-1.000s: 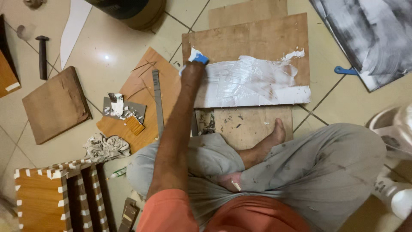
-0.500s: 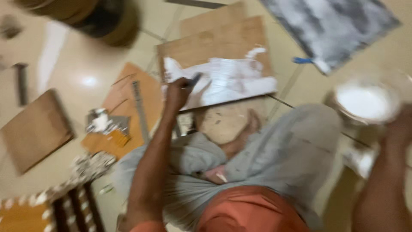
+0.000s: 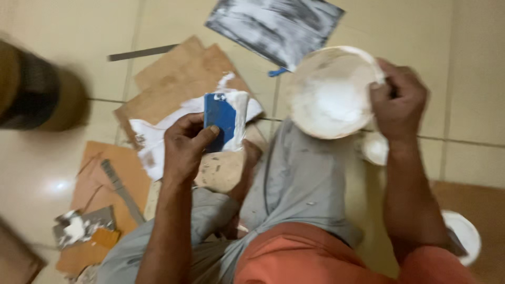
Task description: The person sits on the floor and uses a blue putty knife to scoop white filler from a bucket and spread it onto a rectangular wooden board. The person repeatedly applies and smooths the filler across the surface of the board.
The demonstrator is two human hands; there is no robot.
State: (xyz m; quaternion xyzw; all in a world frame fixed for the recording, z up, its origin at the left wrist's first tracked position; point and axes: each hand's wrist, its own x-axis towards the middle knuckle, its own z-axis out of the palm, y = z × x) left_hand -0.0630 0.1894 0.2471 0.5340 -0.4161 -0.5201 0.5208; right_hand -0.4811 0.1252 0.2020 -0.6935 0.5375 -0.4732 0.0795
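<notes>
Sitting: a person cross-legged on a tiled floor (image 3: 473, 79), seen from above, both hands raised over the lap.
Left hand (image 3: 184, 144): closed on a blue scraper (image 3: 220, 120), thumb across its face, fingers behind; the blade is smeared white at its top and right edge.
Scraper handling: looks thin, stiff and light; the clean blue lower part is the safe place to pinch, since the wet edge would likely be slippery.
Board (image 3: 179, 84): brown plywood flat on the floor beyond the scraper, partly spread with white paste.
Right hand (image 3: 397, 100): clamped on the right rim of a white tub (image 3: 331, 92), tilted toward the person, paste inside.
Tub handling: probably fairly heavy with paste, its rim greasy; a full-rim grip suits it.
Room: glossy tiles, wood offcuts, a grey-smeared panel (image 3: 276, 26) at top, lids (image 3: 465, 231) at right.
</notes>
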